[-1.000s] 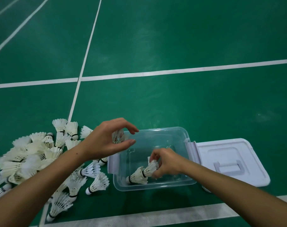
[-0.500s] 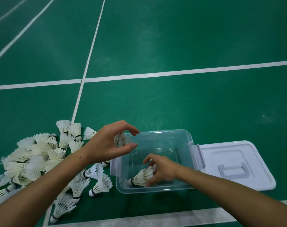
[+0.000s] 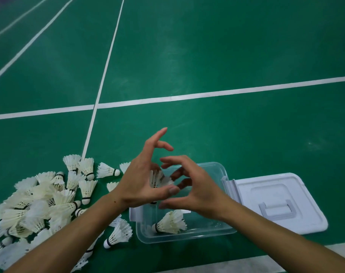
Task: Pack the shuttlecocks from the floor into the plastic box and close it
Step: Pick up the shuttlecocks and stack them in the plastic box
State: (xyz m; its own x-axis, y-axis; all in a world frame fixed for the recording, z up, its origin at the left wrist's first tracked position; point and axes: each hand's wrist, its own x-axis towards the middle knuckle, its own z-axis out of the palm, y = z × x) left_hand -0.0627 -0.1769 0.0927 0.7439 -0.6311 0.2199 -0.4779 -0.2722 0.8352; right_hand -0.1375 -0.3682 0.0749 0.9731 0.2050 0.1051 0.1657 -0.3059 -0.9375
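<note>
White shuttlecocks [image 3: 39, 205] heaped left of open clear box [image 3: 187, 236]; one inside.

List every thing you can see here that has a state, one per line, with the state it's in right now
plastic box: open, upright on the floor, lid off
lid: off, lying flat on the floor right of the box
shuttlecocks in the box: lying on their side at the bottom
shuttlecock pile: loose on the floor left of the box, unpacked
left hand: above the box, holding a shuttlecock
right hand: fingers curled, reaching to that shuttlecock; contact unclear
</note>
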